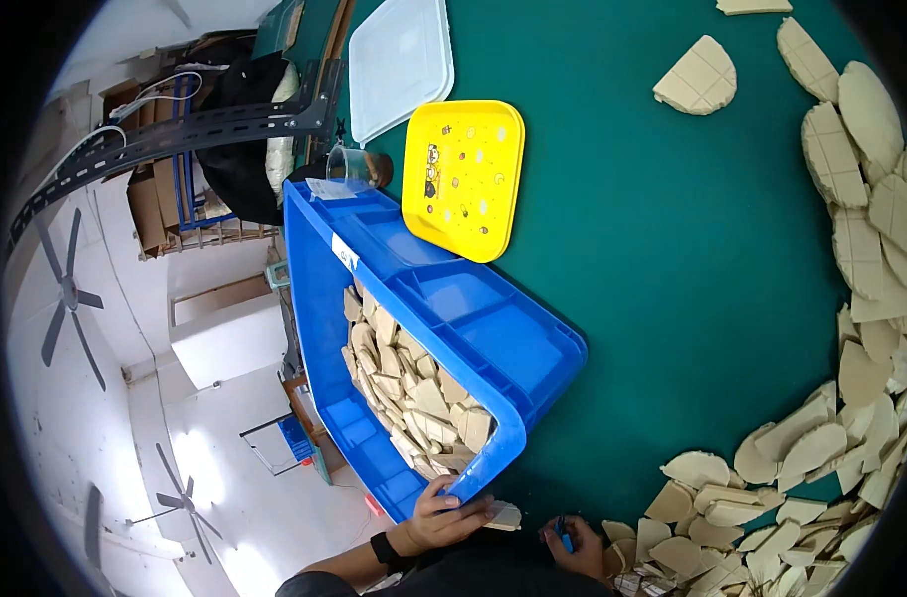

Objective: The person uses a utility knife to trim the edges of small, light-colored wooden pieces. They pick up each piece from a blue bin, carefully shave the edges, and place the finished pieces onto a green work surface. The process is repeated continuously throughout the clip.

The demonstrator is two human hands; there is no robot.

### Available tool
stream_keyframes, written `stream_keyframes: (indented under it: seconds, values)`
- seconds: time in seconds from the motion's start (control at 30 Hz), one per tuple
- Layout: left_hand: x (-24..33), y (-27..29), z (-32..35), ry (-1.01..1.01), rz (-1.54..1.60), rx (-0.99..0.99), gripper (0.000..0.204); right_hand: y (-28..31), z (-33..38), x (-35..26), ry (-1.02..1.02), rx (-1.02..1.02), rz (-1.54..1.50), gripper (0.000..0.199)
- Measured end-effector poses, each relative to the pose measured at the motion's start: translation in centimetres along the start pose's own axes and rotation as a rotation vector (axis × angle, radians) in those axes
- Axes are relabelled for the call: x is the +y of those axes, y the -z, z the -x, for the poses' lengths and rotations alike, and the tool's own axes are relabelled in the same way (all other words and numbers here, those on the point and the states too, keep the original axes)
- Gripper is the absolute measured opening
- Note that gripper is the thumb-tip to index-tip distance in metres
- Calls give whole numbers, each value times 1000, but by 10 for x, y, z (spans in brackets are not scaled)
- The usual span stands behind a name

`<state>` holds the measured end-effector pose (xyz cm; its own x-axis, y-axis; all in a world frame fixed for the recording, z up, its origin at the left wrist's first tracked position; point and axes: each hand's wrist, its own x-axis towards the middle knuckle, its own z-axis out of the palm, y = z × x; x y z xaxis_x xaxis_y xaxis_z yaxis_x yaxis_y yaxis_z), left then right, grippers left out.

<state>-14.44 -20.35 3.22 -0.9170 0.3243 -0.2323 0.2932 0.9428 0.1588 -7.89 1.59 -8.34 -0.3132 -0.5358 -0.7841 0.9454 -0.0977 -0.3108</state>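
Observation:
At the lower edge, beside the near rim of a blue plastic bin point(521, 438), my left hand point(441, 517) is closed on a flat beige piece point(505, 515) that looks like foam board. A dark band circles that wrist. To its right, my right hand point(581, 549) has its fingers curled round a small blue tool point(567, 537); its kind is mostly hidden. Many loose beige pieces point(413, 388) lie inside the bin. Just right of my right hand begins a large heap of rounded, flat beige pieces point(712, 507).
The heap curves up along the right side of the green table point(662, 298). A single half-round piece point(699, 78) lies apart near the top. Behind the bin are a yellow tray point(463, 179), a clear cup point(359, 169) and a whitish plastic lid point(402, 70).

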Motion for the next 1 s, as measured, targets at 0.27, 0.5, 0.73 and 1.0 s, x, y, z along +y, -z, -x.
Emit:
stream_keyframes:
  seconds: [0.27,0.5,0.73,1.0]
  values:
    - [-1,10,4,-7,-10,-184,16,4,5,-14,-103,-55,255,30]
    - [1,12,10,11,-16,-287,16,6,7,-16,-287,-88,183,29]
    - [9,-23,163,169,389,-460,23,32,-11,-6,-288,-511,257,36]
    - [23,-50,251,98,327,-170,28,48,14,116,-324,-434,-89,30]
